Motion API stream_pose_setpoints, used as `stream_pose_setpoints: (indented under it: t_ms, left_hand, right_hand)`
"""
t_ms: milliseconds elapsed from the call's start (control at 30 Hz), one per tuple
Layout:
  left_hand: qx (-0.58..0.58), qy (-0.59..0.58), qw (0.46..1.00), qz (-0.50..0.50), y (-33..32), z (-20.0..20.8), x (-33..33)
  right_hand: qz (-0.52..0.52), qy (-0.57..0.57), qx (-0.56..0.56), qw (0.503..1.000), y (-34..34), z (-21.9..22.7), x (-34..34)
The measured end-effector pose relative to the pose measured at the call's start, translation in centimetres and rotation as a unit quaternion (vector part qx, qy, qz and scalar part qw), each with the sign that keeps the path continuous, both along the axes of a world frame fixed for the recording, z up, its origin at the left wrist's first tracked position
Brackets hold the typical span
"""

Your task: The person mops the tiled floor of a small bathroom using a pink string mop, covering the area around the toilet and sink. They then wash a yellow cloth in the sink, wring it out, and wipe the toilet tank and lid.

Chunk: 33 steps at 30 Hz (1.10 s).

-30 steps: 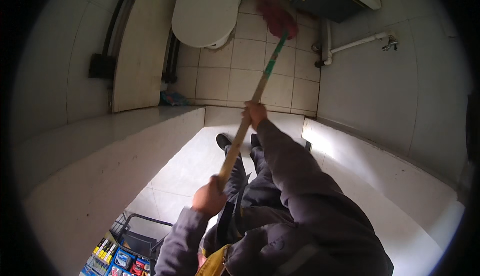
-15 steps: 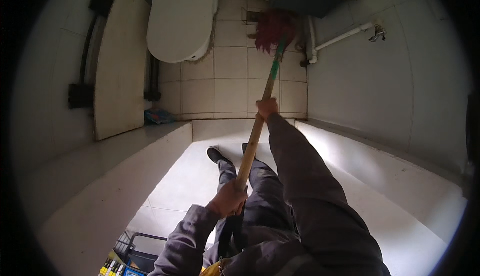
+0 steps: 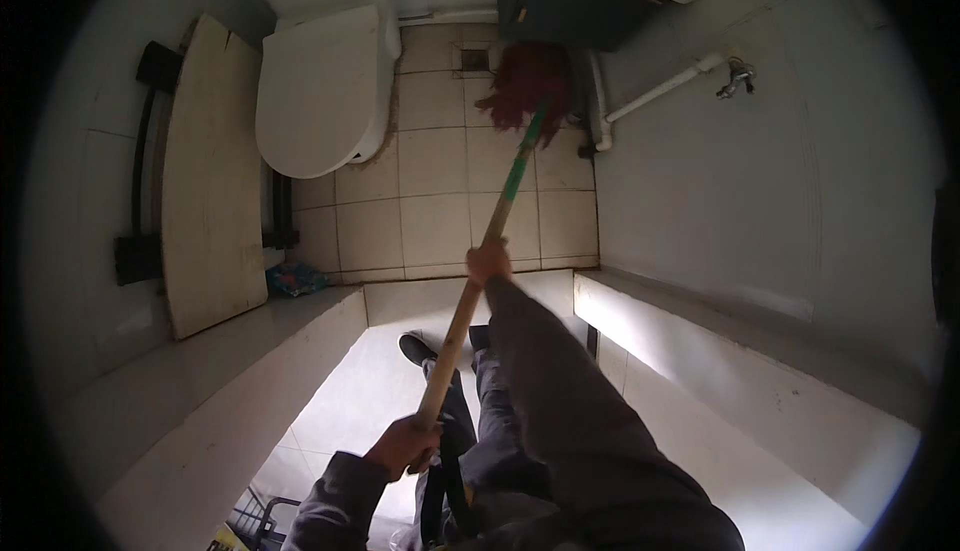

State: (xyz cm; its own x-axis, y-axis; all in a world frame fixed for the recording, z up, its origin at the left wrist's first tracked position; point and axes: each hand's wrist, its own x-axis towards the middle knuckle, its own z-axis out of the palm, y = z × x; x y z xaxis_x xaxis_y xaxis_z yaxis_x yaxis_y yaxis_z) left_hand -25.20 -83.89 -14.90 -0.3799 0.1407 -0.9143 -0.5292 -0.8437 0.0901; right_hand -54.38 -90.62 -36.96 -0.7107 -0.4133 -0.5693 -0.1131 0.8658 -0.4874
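Both hands grip the mop pole, the left hand (image 3: 405, 443) curled round its near end and the right hand (image 3: 487, 259) higher up, its red head (image 3: 528, 83) on the far tiles (image 3: 432, 166) beside the toilet (image 3: 320, 91) (nearer floor seemingly unmopped).

A single head-worn fisheye view looks steeply down and forward from above the person's chest, facing the far end of a small tiled room. The toilet (image 3: 320, 101) sits upper left of centre, well away from the lens; the sleeves rise from the lower edge, nearest. Straight walls bend toward the dark rim.
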Motion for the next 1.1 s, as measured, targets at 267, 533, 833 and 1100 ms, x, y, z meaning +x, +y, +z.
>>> stream_pose_setpoints:
  t_ms: [267, 533, 833, 1100]
  left_hand:
    - [-0.077, -0.107, 0.991, 0.017, 4.4, 2.1, 6.6]
    - [-0.125, -0.087, 0.983, 0.103, 4.4, 4.4, -3.7]
    - [-0.101, -0.237, 0.965, 0.05, 11.5, 10.7, 10.5]
    - [-0.127, -0.3, 0.943, -0.062, 27.9, 20.0, 26.4]
  right_hand:
    - [0.097, -0.037, -0.006, 0.995, 3.3, -1.8, 7.8]
    - [0.125, -0.085, -0.082, 0.985, -8.5, 1.0, 3.4]
    - [0.427, -0.078, -0.166, 0.885, 3.6, 3.5, 18.8]
    - [0.098, -0.35, 0.019, 0.931, 16.6, 11.9, 34.5]
